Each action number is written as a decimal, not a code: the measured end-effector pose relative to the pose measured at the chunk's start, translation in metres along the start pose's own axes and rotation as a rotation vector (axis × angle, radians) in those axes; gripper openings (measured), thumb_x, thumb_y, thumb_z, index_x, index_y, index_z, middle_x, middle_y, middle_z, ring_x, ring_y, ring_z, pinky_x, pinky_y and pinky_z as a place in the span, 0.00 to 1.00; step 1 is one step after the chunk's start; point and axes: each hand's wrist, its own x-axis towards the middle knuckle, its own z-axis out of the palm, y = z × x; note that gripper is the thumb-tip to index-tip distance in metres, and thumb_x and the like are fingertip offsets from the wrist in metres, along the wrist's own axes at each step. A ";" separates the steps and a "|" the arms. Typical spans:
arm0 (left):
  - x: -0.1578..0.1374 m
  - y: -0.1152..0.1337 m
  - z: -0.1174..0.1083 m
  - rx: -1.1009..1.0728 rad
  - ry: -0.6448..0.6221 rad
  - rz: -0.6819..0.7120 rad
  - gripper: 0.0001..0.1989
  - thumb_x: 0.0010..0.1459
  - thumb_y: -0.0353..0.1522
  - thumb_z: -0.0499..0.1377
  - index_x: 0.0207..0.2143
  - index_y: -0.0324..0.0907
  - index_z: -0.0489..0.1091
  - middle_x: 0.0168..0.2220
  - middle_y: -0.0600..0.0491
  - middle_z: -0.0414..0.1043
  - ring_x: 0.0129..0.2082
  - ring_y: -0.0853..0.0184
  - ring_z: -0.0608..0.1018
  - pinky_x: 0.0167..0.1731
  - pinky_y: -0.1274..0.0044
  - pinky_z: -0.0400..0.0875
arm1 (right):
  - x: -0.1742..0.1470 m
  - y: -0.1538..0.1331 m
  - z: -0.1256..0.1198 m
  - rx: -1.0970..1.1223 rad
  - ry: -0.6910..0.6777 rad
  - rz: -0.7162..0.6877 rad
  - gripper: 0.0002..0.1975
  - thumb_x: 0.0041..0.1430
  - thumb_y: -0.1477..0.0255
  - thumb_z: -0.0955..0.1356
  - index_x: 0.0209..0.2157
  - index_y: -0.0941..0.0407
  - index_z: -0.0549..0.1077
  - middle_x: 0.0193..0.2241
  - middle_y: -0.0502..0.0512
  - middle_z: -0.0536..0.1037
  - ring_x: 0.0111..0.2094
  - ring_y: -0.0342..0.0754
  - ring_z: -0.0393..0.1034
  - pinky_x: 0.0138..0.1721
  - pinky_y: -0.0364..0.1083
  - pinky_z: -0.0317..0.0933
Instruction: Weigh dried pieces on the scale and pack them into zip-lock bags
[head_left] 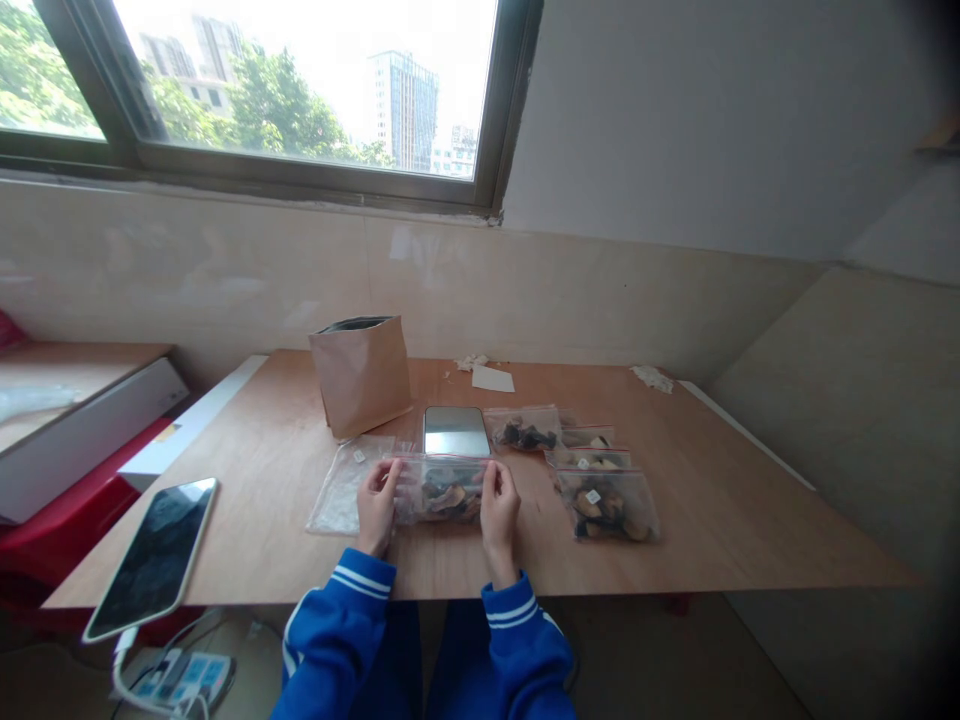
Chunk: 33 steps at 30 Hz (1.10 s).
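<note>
A clear zip bag (pixel 448 497) with dark and brown dried slices inside is stretched between my two hands. My left hand (pixel 377 505) pinches its top left corner, and my right hand (pixel 499 508) pinches the top right corner. Just behind the bag lies a flat scale with a shiny plate (pixel 454 432). An empty-looking clear bag (pixel 345 495) rests flat beside my left hand. To the right of my right hand, a filled zip bag (pixel 611 508) with a small white label lies in front of several others, and a bag of black dried pieces (pixel 527 430) sits next to the scale.
A brown paper bag (pixel 364 375) stands open-topped at the back left. A white card (pixel 493 379) and crumpled scraps (pixel 652 378) lie along the back edge. At the left front edge is a phone (pixel 156 555) with a charging cable; a power strip (pixel 184 680) is below.
</note>
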 end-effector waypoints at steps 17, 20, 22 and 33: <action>0.001 -0.007 -0.002 0.074 -0.043 0.043 0.17 0.50 0.44 0.64 0.33 0.39 0.74 0.32 0.50 0.76 0.32 0.66 0.76 0.27 0.80 0.69 | -0.004 -0.005 0.000 0.088 -0.053 0.079 0.17 0.62 0.56 0.62 0.35 0.57 0.71 0.27 0.53 0.75 0.30 0.48 0.71 0.34 0.45 0.64; 0.002 -0.006 -0.002 0.135 -0.041 0.122 0.14 0.50 0.42 0.64 0.32 0.40 0.76 0.33 0.50 0.76 0.37 0.64 0.76 0.36 0.78 0.69 | -0.005 -0.007 0.001 0.137 -0.092 0.077 0.16 0.61 0.58 0.64 0.37 0.57 0.71 0.30 0.54 0.76 0.34 0.49 0.72 0.36 0.45 0.65; 0.002 -0.005 -0.001 0.141 -0.037 0.125 0.14 0.50 0.42 0.64 0.32 0.40 0.76 0.33 0.50 0.77 0.37 0.64 0.76 0.37 0.77 0.69 | -0.004 -0.007 0.001 0.148 -0.104 0.066 0.15 0.60 0.58 0.65 0.37 0.57 0.71 0.31 0.55 0.77 0.34 0.49 0.72 0.37 0.46 0.65; 0.005 -0.012 -0.001 0.131 -0.004 0.082 0.18 0.48 0.45 0.65 0.32 0.39 0.75 0.31 0.51 0.75 0.28 0.68 0.74 0.29 0.79 0.68 | -0.003 0.001 0.002 0.065 -0.014 0.020 0.18 0.60 0.57 0.64 0.38 0.58 0.72 0.33 0.57 0.77 0.34 0.49 0.71 0.37 0.46 0.64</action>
